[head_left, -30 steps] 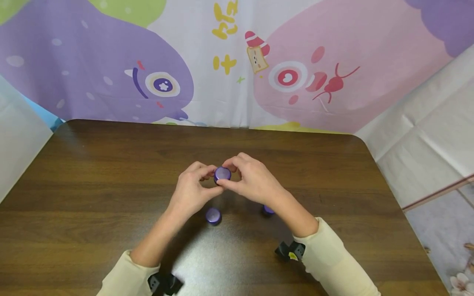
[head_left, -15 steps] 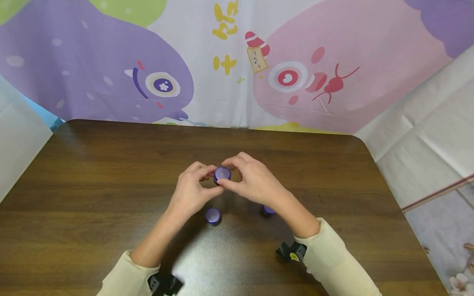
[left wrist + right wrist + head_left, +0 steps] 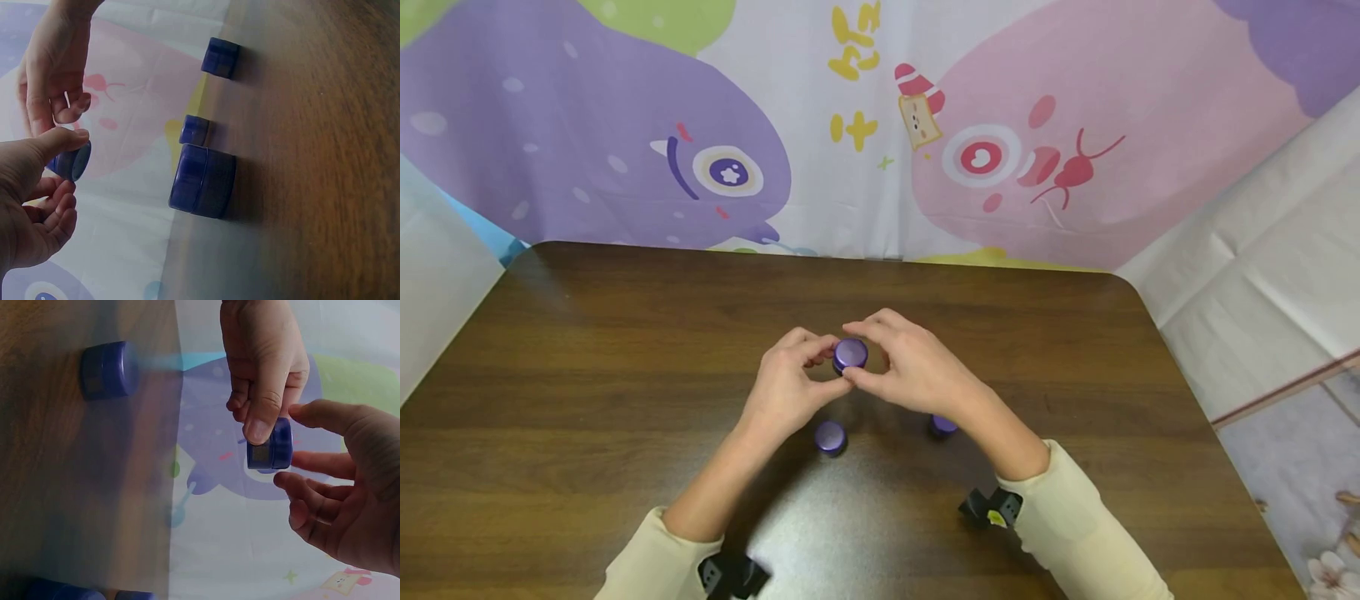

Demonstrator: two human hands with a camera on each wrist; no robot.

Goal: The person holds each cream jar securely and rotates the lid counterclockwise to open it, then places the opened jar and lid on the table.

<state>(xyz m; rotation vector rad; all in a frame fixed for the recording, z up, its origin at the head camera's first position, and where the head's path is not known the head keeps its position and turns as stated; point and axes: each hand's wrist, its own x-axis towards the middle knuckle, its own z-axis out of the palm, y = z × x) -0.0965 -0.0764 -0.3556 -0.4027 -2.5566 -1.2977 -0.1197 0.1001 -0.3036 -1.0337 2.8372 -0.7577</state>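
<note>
- Loosening slightly since the earlier frame, the index finger and thumb of the right hand (image 3: 917, 358) are lying straighter and farther round the held jar (image 3: 851, 354), which is staying in place.
- Its lid (image 3: 283, 444) is sitting on its base, with a seam showing between them. Whether it is being turned on or off, or is fully tight, I cannot tell.
- Work on this jar seems to be continuing, since both hands are surrounding it; nothing is showing it as set down or finished. No separate lid is showing anywhere, so at least that much is looking whole.
- Short and round, the jar is showing a glossy purple side, a paler lilac top facing up, and a squarish brownish patch (image 3: 260, 453) on the base.
- Above the counter (image 3: 1037, 333), the left hand (image 3: 784, 382) is pinching the base between thumb and fingers. Right-hand fingers are spreading around the lid without clamping it; firm contact is not showing.
- On the counter, a near jar (image 3: 203, 181), a small-looking jar (image 3: 195, 130) and a far jar (image 3: 220, 57) are standing upright and apparently lidded, with no hand touching them.
- Behind everything, a cartoon-printed cloth (image 3: 880, 200) is hanging along the counter's far edge.
</note>
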